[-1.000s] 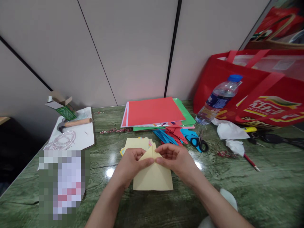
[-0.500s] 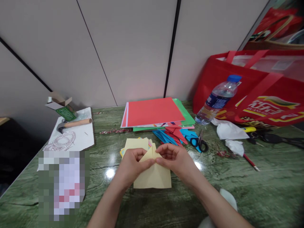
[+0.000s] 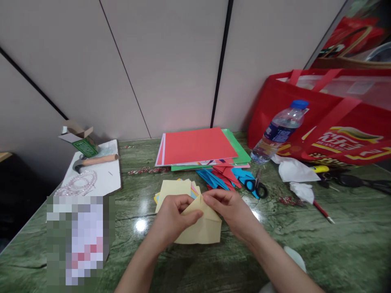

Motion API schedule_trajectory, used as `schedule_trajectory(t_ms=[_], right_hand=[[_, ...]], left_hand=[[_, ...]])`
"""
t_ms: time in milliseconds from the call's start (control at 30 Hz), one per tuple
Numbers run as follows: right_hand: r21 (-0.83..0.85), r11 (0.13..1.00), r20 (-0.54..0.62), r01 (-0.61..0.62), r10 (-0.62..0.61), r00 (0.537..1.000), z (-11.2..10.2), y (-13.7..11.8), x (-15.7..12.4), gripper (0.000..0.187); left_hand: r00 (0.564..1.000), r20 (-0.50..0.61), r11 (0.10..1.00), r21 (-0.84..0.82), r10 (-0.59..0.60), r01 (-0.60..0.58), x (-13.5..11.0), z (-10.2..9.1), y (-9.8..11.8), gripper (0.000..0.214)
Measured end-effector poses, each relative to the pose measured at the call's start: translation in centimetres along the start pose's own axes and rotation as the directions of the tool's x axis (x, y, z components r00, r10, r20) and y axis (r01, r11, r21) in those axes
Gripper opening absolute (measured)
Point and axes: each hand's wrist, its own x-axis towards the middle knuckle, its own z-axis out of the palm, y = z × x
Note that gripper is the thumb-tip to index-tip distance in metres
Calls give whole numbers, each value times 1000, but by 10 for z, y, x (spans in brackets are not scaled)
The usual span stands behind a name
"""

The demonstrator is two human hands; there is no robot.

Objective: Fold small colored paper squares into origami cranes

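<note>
A pale yellow sheet of paper (image 3: 203, 232), partly folded with a pointed top, is held between both hands over the table. My left hand (image 3: 177, 217) pinches its left slanted edge, thumb on the near face and fingers behind. At the tip and right edge, my right hand (image 3: 229, 209) grips the paper between thumb and forefinger. Just behind my left hand lies a stack of coloured paper squares (image 3: 174, 189), a pale yellow one on top. Folded blue paper pieces (image 3: 210, 179) and red paper pieces (image 3: 224, 175) are heaped beyond my right hand.
Black-handled scissors (image 3: 256, 187) lie right of the folded pieces. Large coloured sheets (image 3: 197, 146) are stacked by the wall. At right stand a water bottle (image 3: 277, 132) and a red bag (image 3: 345, 114). A hammer (image 3: 97, 159) rests on a white board (image 3: 106, 179) at left.
My right hand's fingers have moved up to the paper's tip, and its thumb has left the middle of the sheet. The paper has tilted slightly, its right flap edge now showing.
</note>
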Motion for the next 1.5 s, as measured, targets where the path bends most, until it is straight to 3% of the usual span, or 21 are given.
schedule_trajectory(t_ms=[200, 433, 633, 767, 1000, 1167, 1333, 1500], right_hand=[[-52, 999, -34, -12, 11, 999, 2, -4, 0, 22], [-76, 997, -74, 13, -19, 997, 3, -2, 0, 20], [-117, 993, -34, 2, -6, 999, 1, -3, -1, 20], [-213, 972, -16, 99, -104, 994, 1, -2, 1, 19], [-271, 933, -123, 239, -280, 952, 5, 0, 0, 15], [-265, 952, -61, 154, -176, 982, 4, -3, -2, 18], [-38, 999, 24, 3, -2, 1000, 0, -1, 1, 25], [0, 1000, 3, 10, -10, 1000, -2, 0, 2, 25]], left_hand=[[1000, -8, 999, 42, 12, -11, -1, 2, 3, 9], [999, -11, 998, -40, -38, 38, 0, 3, -1, 11], [998, 5, 996, -72, -57, 57, 1, 2, -5, 13], [996, -76, 999, -13, -44, 43, 4, 4, -5, 13], [993, -116, 999, 51, -5, 11, 2, 9, 0, 12], [995, -99, 996, 85, 3, 6, 0, 7, 0, 10], [998, -61, 993, 118, 7, 0, -1, 5, 0, 10], [999, -53, 990, 139, -3, 10, -3, 5, 3, 11]])
